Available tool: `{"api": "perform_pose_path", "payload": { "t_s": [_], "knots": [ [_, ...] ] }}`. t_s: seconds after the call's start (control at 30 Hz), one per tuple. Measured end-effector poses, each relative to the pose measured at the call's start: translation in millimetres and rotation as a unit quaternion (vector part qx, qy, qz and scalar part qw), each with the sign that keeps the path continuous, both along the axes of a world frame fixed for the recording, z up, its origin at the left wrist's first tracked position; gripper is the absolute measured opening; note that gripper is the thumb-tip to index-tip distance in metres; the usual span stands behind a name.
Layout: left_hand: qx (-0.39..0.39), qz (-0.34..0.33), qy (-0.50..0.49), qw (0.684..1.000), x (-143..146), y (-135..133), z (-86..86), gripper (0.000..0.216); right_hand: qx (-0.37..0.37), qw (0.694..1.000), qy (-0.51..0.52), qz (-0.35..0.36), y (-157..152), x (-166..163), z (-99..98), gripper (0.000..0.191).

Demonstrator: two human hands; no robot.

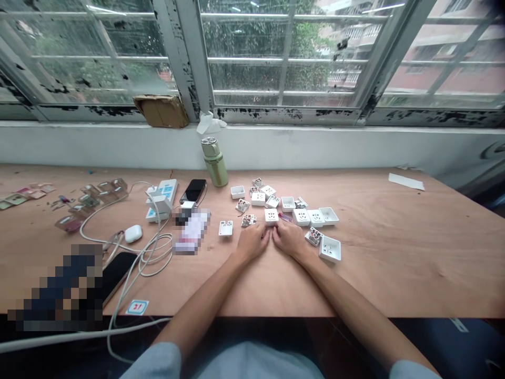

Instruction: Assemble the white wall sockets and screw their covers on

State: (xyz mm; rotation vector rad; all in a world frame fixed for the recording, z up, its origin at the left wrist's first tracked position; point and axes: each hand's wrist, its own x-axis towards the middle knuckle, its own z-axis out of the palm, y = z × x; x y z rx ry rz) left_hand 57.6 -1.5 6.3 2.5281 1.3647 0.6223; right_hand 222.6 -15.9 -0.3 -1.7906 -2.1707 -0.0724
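Note:
A white wall socket stands on the table with its slotted face up. My left hand rests at its near left corner, fingers curled against it. From the other side, my right hand grips the near right corner in the same way. The fingertips are partly hidden. Just beyond my right hand lies a thin red and purple tool, perhaps a screwdriver. A socket insert with its inner side up is close to my left hand. Right of my right hand are another insert and a white socket box.
Several more sockets and an open white box lie behind my hands. A loose white cover is to the left. Farther left are a green flask, a phone, a power strip and looped white cables.

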Motion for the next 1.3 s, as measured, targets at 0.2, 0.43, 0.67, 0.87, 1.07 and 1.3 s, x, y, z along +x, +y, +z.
{"api": "perform_pose_path", "payload": {
  "t_s": [0.2,0.43,0.67,0.87,1.07,1.3],
  "knots": [
    [0.003,0.002,-0.006,1.0,-1,0,-0.8,0.022,0.006,1.0,0.001,0.002,2,0,-1.5,0.019],
    [-0.002,-0.004,-0.026,1.0,-1,1,1.8,0.024,0.025,0.999,0.033,0.006,4,0,6.0,0.019],
    [-0.008,0.008,-0.039,0.999,-1,1,2.8,0.016,0.086,0.995,0.052,-0.008,27,8,18.4,0.026],
    [-0.003,0.008,-0.047,0.999,-1,2,-0.8,0.015,0.019,1.0,0.005,-0.004,65,12,46.1,0.018],
    [-0.011,0.013,-0.05,0.999,-2,0,0.6,0.016,-0.073,0.997,-0.033,0.007,94,0,60.5,0.021],
    [-0.017,0.013,-0.053,0.998,-3,0,-0.8,0.018,-0.11,0.993,-0.049,0.008,107,-1,59.7,0.021]
  ]
}}
